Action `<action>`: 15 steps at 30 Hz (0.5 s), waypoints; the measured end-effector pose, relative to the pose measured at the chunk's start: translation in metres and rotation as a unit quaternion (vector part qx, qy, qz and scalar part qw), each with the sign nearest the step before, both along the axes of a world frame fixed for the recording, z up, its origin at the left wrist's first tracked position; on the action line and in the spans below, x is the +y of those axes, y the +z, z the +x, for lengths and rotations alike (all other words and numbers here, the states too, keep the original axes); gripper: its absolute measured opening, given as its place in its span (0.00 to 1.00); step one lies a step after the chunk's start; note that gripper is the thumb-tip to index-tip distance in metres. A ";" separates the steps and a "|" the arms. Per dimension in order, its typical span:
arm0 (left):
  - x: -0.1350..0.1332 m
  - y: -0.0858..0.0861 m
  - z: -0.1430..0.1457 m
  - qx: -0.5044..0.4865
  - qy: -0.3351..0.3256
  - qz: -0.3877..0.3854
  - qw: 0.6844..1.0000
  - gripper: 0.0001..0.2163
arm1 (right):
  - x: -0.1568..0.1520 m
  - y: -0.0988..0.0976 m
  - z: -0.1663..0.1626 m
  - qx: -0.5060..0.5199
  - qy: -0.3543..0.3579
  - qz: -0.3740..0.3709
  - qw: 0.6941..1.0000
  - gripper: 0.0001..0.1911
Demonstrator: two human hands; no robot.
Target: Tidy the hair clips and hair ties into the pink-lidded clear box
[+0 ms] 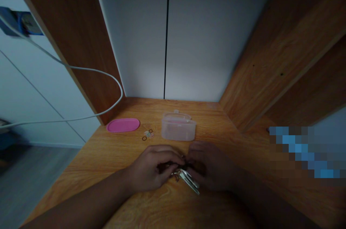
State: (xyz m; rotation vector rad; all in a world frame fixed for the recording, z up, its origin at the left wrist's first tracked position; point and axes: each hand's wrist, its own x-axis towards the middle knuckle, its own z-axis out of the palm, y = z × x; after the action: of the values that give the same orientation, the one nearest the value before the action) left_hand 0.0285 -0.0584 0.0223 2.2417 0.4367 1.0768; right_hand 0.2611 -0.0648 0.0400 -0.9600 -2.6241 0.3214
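Observation:
My left hand (152,167) and my right hand (211,166) meet over the wooden table (108,157), both gripping a bunch of silvery metal hair clips (189,180) whose ends stick out below my fingers. What lies between my fingertips is hidden. Just beyond my hands stands a translucent plastic box (178,127) without its lid. A few small hair ties (148,134) lie to its left, and a pink oval lid (123,125) lies further left.
Wooden side panels (81,41) wall in the table left and right, with a white wall (167,34) behind. A white cable (89,72) hangs across the left side. A blurred patch (305,151) covers the right edge.

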 end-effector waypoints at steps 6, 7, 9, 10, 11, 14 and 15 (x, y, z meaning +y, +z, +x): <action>0.003 0.001 -0.002 -0.013 0.097 0.012 0.995 0.16 | 0.003 -0.002 -0.001 -0.019 -0.020 0.053 0.998 0.10; 0.003 0.000 -0.002 -0.005 0.117 0.008 0.993 0.18 | 0.003 -0.003 0.000 -0.004 -0.025 0.058 0.998 0.11; 0.005 -0.002 -0.003 -0.003 0.145 0.000 0.989 0.22 | 0.002 -0.006 0.002 0.022 -0.028 0.057 0.998 0.11; 0.006 -0.002 -0.003 -0.004 0.151 -0.002 0.988 0.23 | 0.002 -0.007 0.003 0.031 -0.026 0.053 0.998 0.12; 0.007 -0.003 -0.003 -0.008 0.155 -0.003 0.988 0.24 | 0.002 -0.009 0.004 0.039 -0.023 0.052 0.998 0.13; 0.007 -0.003 -0.001 -0.012 0.153 0.005 0.988 0.23 | 0.002 -0.014 0.007 0.074 -0.023 0.074 0.994 0.13; 0.007 -0.003 -0.001 -0.011 0.152 0.008 0.988 0.22 | 0.002 -0.015 0.007 0.093 -0.021 0.085 0.992 0.13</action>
State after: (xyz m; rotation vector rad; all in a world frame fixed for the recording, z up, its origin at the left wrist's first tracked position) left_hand 0.0275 -0.0516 0.0191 2.2223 0.7817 1.2582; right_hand 0.2685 -0.0632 0.0255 -0.8808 -2.4148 0.1647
